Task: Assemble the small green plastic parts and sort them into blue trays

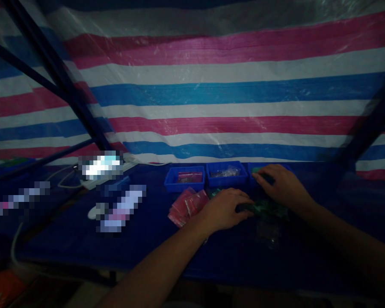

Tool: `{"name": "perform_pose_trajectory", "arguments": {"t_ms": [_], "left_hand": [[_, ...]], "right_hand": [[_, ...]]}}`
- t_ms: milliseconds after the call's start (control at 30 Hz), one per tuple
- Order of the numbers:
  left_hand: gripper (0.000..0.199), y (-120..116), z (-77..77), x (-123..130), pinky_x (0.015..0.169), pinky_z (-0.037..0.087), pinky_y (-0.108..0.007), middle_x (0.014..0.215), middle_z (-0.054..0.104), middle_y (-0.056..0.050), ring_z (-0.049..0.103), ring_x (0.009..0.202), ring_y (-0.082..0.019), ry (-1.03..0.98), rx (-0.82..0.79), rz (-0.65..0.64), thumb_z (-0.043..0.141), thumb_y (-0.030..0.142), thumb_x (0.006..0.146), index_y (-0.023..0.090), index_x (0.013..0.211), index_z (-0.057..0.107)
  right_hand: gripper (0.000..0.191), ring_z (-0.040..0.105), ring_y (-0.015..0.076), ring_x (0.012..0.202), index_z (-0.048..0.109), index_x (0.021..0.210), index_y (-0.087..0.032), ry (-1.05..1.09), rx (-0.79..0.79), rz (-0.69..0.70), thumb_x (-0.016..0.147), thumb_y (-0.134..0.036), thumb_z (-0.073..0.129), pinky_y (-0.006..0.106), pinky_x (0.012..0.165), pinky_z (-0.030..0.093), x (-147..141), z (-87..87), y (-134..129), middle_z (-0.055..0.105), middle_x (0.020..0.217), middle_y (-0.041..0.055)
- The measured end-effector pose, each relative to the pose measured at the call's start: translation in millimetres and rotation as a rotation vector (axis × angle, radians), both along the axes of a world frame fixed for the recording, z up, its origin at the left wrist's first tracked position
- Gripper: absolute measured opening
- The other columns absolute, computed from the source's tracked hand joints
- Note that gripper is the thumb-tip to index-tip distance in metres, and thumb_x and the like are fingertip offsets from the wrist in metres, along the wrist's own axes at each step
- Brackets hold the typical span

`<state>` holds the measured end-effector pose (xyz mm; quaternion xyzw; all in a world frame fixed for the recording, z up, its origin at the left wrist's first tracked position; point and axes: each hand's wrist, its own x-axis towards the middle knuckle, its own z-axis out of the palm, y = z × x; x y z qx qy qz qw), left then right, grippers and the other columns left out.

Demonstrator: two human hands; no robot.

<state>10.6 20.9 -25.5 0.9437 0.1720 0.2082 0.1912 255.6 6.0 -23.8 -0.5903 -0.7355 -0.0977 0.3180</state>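
My left hand (227, 208) is low over the table, fingers curled and thumb close to the fingertips, at the edge of dark green crinkled plastic packets (269, 209). My right hand (280, 184) reaches to the right blue bin (250, 165); its bent fingers touch something small and green (256, 170) at the rim. The hand hides most of that bin, and dim light blurs what the fingers hold. Pink-red plastic packets (188, 207) lie fanned out beside my left wrist. A clear packet (268, 234) lies in front of the green ones.
A left blue bin (171, 184) has a pink packet inside; a middle blue bin (226, 181) contains clear packets. On the blue table (77, 244) are a white mouse-shaped object (96, 212), a lit, blurred-out device (102, 166) and cables. Blue metal posts (83, 115) frame a striped tarp (211, 90).
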Motion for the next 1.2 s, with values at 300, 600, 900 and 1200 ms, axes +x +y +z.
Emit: {"name": "perform_pose_trajectory", "arguments": {"t_ms": [300,600,900,1200], "left_hand": [[0.017,-3,8.9,-2,0.094,0.053,-0.033,0.106,0.073,-0.005,0.070,0.101,-0.021,-0.123,-0.054,0.134,0.075,0.019,0.086,0.018,0.103,0.073],[0.017,-3,16.8,-3,0.093,0.053,-0.033,0.104,0.073,-0.004,0.069,0.100,-0.019,-0.332,-0.049,0.214,0.073,0.012,0.086,0.020,0.101,0.071],[0.036,-3,20.8,-6,0.103,0.052,-0.039,0.120,0.068,-0.006,0.065,0.114,-0.021,-0.467,-0.041,0.230,0.073,0.012,0.087,0.022,0.121,0.066],[0.051,-10,26.0,-7,0.117,0.044,-0.045,0.142,0.055,-0.009,0.053,0.135,-0.026,-0.473,-0.034,0.304,0.076,0.023,0.088,0.026,0.136,0.058]], "right_hand": [[0.015,0.067,0.0300,0.106,0.070,0.105,-0.025,0.123,0.169,0.167,0.099,-0.035,0.061,0.048,0.096,0.053,-14,9.3,-11,0.074,0.106,0.0087],[0.023,0.073,0.0278,0.103,0.069,0.118,-0.029,0.454,-0.130,0.316,0.098,-0.040,0.064,0.046,0.093,0.058,-26,11.0,-26,0.074,0.117,0.0074],[0.045,0.077,0.0212,0.085,0.065,0.118,-0.023,1.082,-0.578,0.540,0.082,-0.042,0.084,0.040,0.085,0.063,-35,-3.4,-18,0.077,0.106,0.0066],[0.042,0.077,0.0228,0.081,0.070,0.099,-0.022,1.097,-0.312,0.338,0.073,-0.049,0.089,0.039,0.079,0.065,-32,5.5,-21,0.079,0.095,0.0077]]}}
